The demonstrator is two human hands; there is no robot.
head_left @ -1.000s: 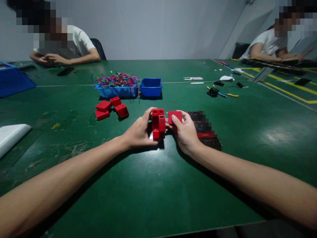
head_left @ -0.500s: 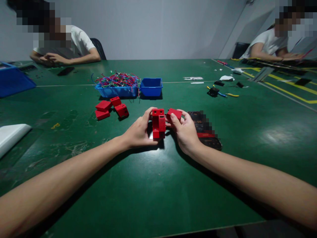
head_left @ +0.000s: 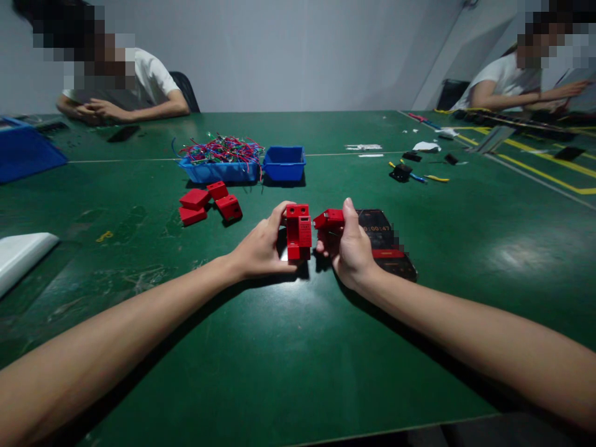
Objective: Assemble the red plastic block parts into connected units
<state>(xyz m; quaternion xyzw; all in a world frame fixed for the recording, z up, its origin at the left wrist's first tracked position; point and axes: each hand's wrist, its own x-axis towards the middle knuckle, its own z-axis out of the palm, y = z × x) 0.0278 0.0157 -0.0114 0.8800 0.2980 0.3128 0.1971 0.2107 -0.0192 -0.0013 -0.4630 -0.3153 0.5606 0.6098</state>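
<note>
My left hand is closed round a red plastic housing, held upright with two round holes along its top and an open recess in its front. Just right of it, my right hand grips a smaller red block between the thumb and fingers, tilted, with its near end pointing at the housing. A narrow gap separates the two red pieces. Several more red blocks lie loosely together on the green table, left of and beyond my left hand. Behind my right hand lies a dark phone with timer digits on its screen.
Past the red blocks stand a blue bin heaped with coloured wires and a smaller blue bin. A larger blue bin is far left, a white object nearer. Black parts lie right. Two people sit across the table.
My right hand has turned its red block to a new angle and raised the thumb, drawing slightly away from the housing. My left hand stays put. The right-hand person's hand has lifted.
</note>
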